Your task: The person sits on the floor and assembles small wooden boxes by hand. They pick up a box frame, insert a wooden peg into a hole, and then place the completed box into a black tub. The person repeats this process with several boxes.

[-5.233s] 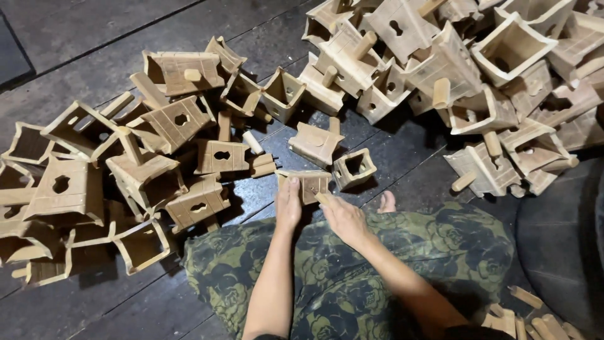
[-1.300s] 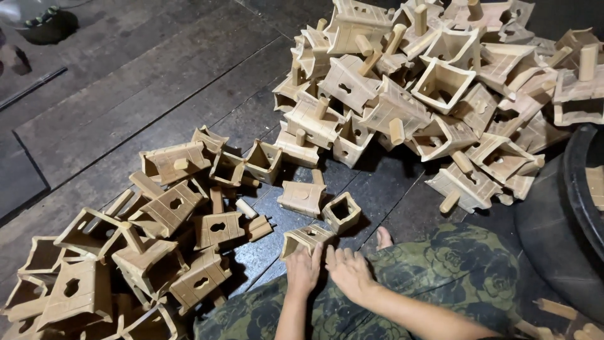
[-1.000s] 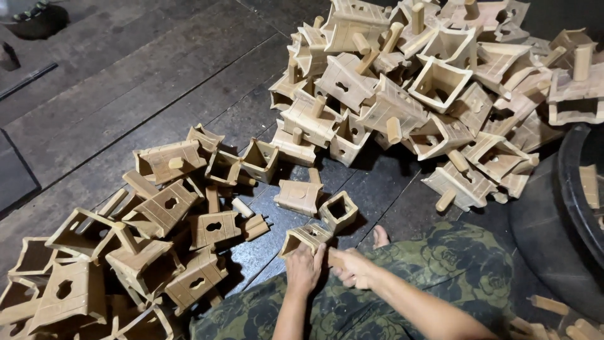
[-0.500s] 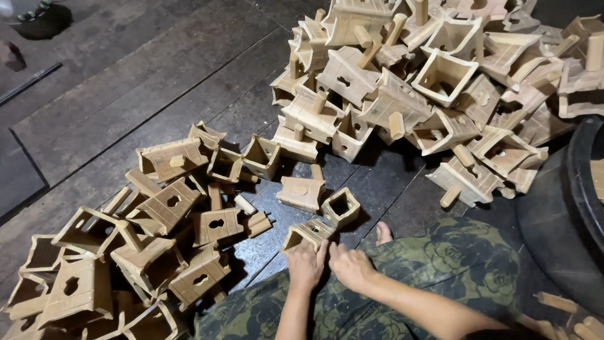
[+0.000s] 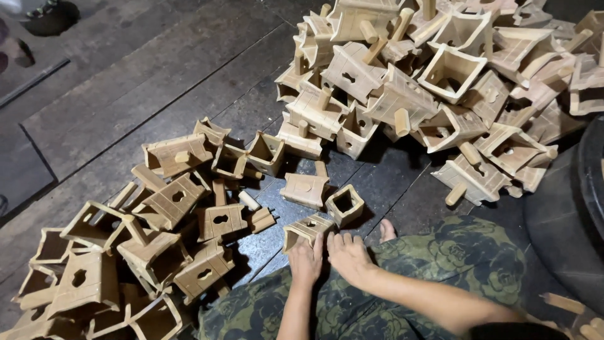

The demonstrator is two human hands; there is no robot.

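At the person's knees, on the dark plank floor point(image 5: 157, 82), both hands meet on one small wooden box point(image 5: 308, 230). Left hand point(image 5: 306, 263): fingers curled over the near edge of the box, grip closed on it. Right hand point(image 5: 347, 255): fingers spread flat, tips touching the box's right end; whether it clamps the piece cannot be told.

Box condition: pale unfinished wood, tapered walls, lying tilted on its side, hollow mouth facing left, a small slot cut in its upper face.

Just beyond it stands a small square open frame point(image 5: 345, 204) of the same wood, and beside that a flat-topped block point(image 5: 304, 189). A bare toe point(image 5: 387, 230) shows just right of the hands, at the edge of green patterned trousers point(image 5: 453, 258).

Left of the hands lies a loose spread of similar boxes point(image 5: 157, 233), several with slotted faces, some open-mouthed. Further off, upper right, a tall heap of boxes with round pegs point(image 5: 440, 75) is stacked. A dark round tub point(image 5: 579, 214) sits at the right edge.
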